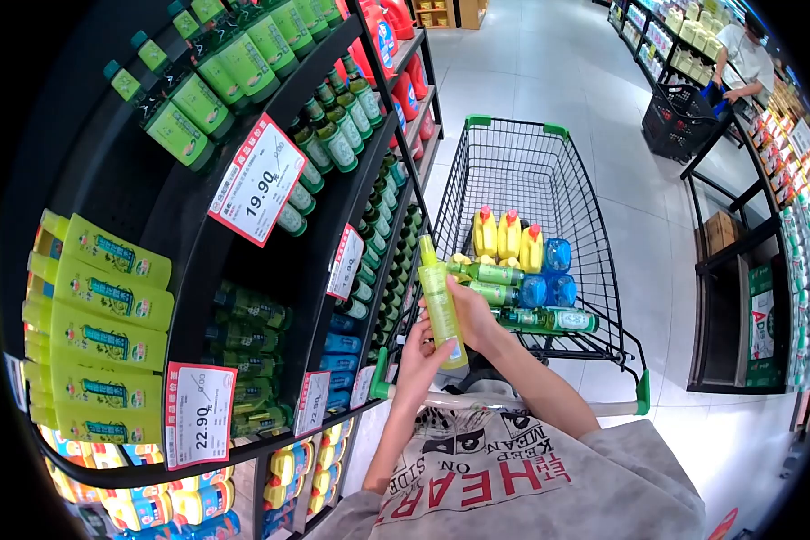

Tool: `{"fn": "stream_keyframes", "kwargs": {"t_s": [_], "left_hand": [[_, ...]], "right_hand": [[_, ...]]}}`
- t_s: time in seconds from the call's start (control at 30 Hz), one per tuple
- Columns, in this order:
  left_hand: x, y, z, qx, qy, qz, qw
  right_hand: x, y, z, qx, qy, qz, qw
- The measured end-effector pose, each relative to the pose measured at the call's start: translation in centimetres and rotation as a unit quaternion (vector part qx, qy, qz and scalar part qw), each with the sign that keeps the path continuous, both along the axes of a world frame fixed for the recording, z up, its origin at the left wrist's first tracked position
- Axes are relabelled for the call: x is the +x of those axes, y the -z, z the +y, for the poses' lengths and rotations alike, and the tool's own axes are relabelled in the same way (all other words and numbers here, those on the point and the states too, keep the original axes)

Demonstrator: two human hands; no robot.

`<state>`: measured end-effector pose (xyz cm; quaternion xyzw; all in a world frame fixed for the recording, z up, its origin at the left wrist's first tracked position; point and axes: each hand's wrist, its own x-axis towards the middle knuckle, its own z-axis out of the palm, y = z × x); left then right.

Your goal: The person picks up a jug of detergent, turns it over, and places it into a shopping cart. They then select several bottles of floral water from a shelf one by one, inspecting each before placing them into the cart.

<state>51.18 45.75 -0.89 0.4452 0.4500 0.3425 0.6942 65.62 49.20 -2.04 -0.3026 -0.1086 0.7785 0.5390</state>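
A slim yellow-green bottle [441, 306] with a tall narrow top is held tilted in front of my chest, above the cart handle. My left hand [419, 355] closes around its lower part, thumb across the front. Higher up, my right hand [471, 310] grips it from the right side. Just beyond is the shopping cart [535, 166], a black wire basket with green corners. Inside it lie several yellow bottles [509, 236] with red caps, blue bottles [556, 256] and green bottles [571, 319] on their sides.
On my left stands a black shelf [328, 49] with green bottles [180, 117], yellow-green pouches [112, 337] and price tags [259, 180]. Red jugs [405, 85] sit farther along. Across the aisle, a person [747, 63] is beside a black basket [679, 117] and a display rack [738, 234].
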Motion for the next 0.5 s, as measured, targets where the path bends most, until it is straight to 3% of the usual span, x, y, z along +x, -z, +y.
{"fn": "stream_keyframes", "kwargs": {"t_s": [0.03,0.1,0.23,0.3,0.43,0.5], "left_hand": [[-0.3,-0.1,0.0,-0.001,0.004,-0.001,1.000],[-1.4,-0.2,0.1,0.079,0.024,0.115,0.990],[-3.5,-0.4,-0.1,0.205,-0.012,0.225,0.953],[-3.3,-0.3,0.1,0.192,-0.031,0.226,0.955],[-2.0,0.1,0.3,0.193,-0.001,0.265,0.945],[-1.4,0.3,0.0,0.249,0.046,0.360,0.898]], "right_hand": [[0.0,0.0,0.0,0.000,0.005,0.015,1.000],[0.3,-0.4,-0.1,-0.003,0.013,0.028,1.000],[2.8,-1.9,0.2,0.076,0.139,0.084,0.984],[5.1,-2.5,0.7,0.075,0.205,0.103,0.970],[10.7,-2.0,1.6,0.098,0.215,0.003,0.972],[12.2,-1.3,2.1,0.064,0.189,-0.247,0.948]]}}
